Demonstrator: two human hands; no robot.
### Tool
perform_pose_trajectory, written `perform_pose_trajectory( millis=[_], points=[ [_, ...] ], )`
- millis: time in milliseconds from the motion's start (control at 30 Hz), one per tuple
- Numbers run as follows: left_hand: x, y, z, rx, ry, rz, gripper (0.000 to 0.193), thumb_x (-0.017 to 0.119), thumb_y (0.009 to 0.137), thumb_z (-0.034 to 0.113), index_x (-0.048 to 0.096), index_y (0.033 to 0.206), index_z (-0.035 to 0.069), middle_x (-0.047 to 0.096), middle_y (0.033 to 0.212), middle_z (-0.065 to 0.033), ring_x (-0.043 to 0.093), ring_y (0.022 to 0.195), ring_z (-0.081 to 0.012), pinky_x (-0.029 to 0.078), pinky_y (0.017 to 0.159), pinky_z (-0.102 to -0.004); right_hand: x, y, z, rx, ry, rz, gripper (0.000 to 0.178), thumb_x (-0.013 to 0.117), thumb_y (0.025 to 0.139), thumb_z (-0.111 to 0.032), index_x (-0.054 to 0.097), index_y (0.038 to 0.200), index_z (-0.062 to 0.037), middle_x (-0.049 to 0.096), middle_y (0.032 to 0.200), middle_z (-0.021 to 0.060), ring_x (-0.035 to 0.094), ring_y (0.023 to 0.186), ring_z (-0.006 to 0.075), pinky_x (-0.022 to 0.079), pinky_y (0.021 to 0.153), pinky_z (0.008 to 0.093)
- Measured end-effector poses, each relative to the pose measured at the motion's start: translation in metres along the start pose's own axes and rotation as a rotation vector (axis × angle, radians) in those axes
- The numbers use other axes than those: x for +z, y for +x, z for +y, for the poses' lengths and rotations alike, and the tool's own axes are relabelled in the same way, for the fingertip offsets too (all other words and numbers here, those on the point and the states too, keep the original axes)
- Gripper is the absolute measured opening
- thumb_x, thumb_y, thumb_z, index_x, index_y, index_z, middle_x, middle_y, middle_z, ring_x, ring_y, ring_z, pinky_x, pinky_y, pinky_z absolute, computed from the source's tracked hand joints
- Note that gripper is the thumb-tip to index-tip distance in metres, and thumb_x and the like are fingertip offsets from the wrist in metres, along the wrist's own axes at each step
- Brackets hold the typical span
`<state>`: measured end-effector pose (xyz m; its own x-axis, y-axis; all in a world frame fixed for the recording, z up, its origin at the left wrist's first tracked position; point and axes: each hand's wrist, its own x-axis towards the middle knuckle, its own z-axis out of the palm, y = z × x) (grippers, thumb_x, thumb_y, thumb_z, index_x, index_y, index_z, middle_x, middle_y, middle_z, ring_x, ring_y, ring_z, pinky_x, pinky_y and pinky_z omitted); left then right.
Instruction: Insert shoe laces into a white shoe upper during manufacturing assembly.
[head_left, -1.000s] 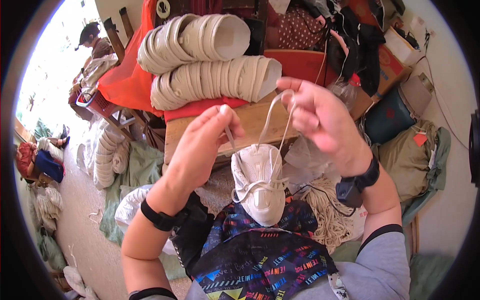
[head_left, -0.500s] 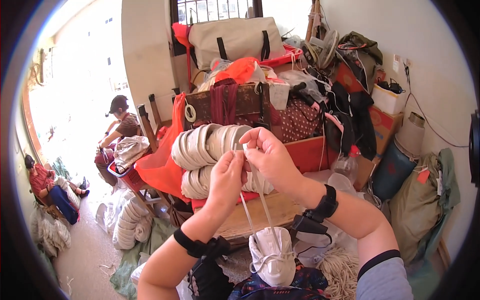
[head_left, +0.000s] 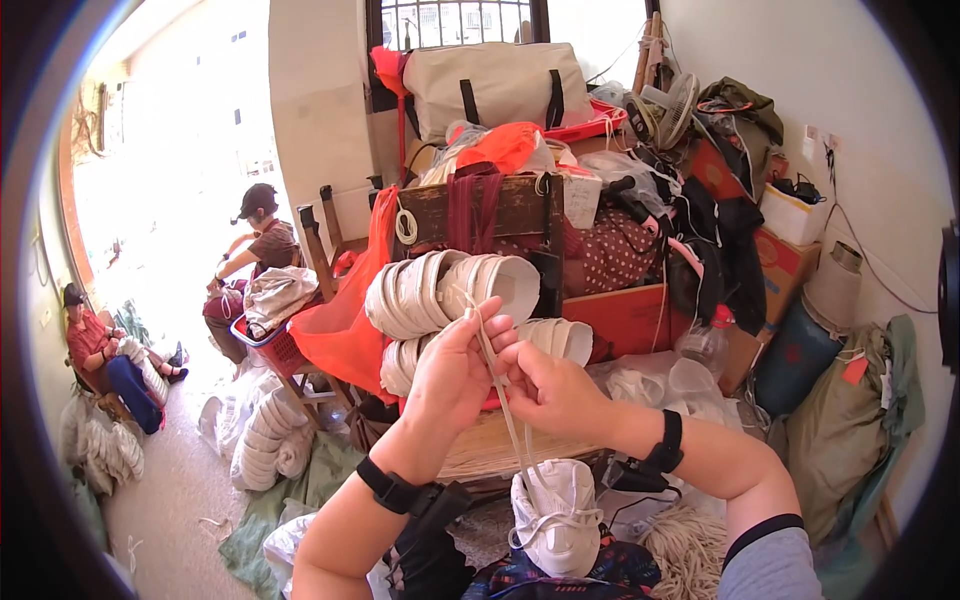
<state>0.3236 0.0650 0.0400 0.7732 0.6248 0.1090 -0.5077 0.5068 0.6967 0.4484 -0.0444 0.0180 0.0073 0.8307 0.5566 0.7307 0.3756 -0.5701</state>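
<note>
A white lace-up shoe (head_left: 560, 540) rests upright on my lap, its toe end low in the picture. Two pale shoelace (head_left: 512, 420) ends rise from it to my hands. My left hand (head_left: 450, 370) is half curled, palm showing, with the lace held at its fingers and a short end sticking up past them. Close beside it, my right hand (head_left: 545, 385) pinches the lace just below, fingers folded. Behind both hands, stacked white shoe pieces (head_left: 425, 295) lie on their sides in two rows, partly hidden by my left hand.
A wooden bench top (head_left: 490, 450) stands ahead, with an orange-red bag (head_left: 345, 330) hanging at its left. A bundle of pale laces (head_left: 685, 545) lies by my right side. At the far left two people (head_left: 265, 250) sit working. A blue bin (head_left: 795, 355) stands at right.
My right hand has come down below the left fingertips, and my left hand has turned its palm up and opened somewhat. The whole view has shifted slightly, with the shoe still on my lap.
</note>
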Motion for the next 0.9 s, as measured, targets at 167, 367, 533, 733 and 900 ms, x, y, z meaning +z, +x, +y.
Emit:
perform_pose_trajectory(
  millis=[167,367,533,733,900],
  points=[
    [-0.004,-0.003,-0.003,0.044,0.008,-0.002,0.037,0.045,0.103,0.022,0.051,0.131,-0.002,0.061,0.095,-0.0039,0.059,0.085,-0.0158,0.051,0.081,-0.0315,0.0,-0.007,0.003,0.008,-0.057,-0.034,0.028,0.06,0.082,-0.003,0.052,0.109,-0.0048,0.053,0.07,0.0047,0.054,0.058,0.0163,0.044,0.055,0.0317],
    [-0.006,-0.004,-0.006,0.1,0.003,0.003,0.034,0.047,0.104,0.022,0.055,0.127,-0.001,0.057,0.09,-0.0014,0.054,0.079,-0.0117,0.049,0.078,-0.0287,0.0,-0.016,0.011,0.025,-0.04,-0.021,0.027,0.061,0.084,-0.006,0.053,0.109,-0.0045,0.053,0.068,0.0026,0.053,0.057,0.015,0.045,0.055,0.0297],
    [-0.013,-0.003,-0.012,0.13,0.082,-0.063,0.029,0.047,0.104,0.021,0.058,0.12,-0.001,0.049,0.078,0.0037,0.044,0.069,-0.0067,0.043,0.07,-0.0262,-0.004,-0.011,0.01,0.035,0.052,0.16,0.027,0.061,0.091,-0.012,0.055,0.116,-0.0035,0.056,0.092,0.0073,0.058,0.079,0.0152,0.047,0.067,0.029],
    [-0.007,-0.011,-0.032,0.12,0.232,-0.078,0.02,0.046,0.104,0.019,0.057,0.105,0.003,0.052,0.08,0.001,0.047,0.071,-0.0097,0.043,0.07,-0.0282,-0.01,0.019,0.008,0.021,0.515,0.145,0.032,0.052,0.101,-0.017,0.056,0.128,0.0002,0.055,0.105,0.0064,0.058,0.083,0.0113,0.049,0.068,0.0254],
    [-0.007,-0.021,-0.04,0.058,0.208,-0.079,0.015,0.045,0.102,0.013,0.056,0.101,0.002,0.054,0.081,-0.0033,0.05,0.073,-0.0125,0.045,0.071,-0.0302,-0.015,0.018,0.008,0.26,0.818,-0.081,0.029,0.051,0.101,-0.016,0.059,0.122,0.0033,0.06,0.079,0.0042,0.058,0.066,0.0101,0.048,0.061,0.0243]
  ],
)
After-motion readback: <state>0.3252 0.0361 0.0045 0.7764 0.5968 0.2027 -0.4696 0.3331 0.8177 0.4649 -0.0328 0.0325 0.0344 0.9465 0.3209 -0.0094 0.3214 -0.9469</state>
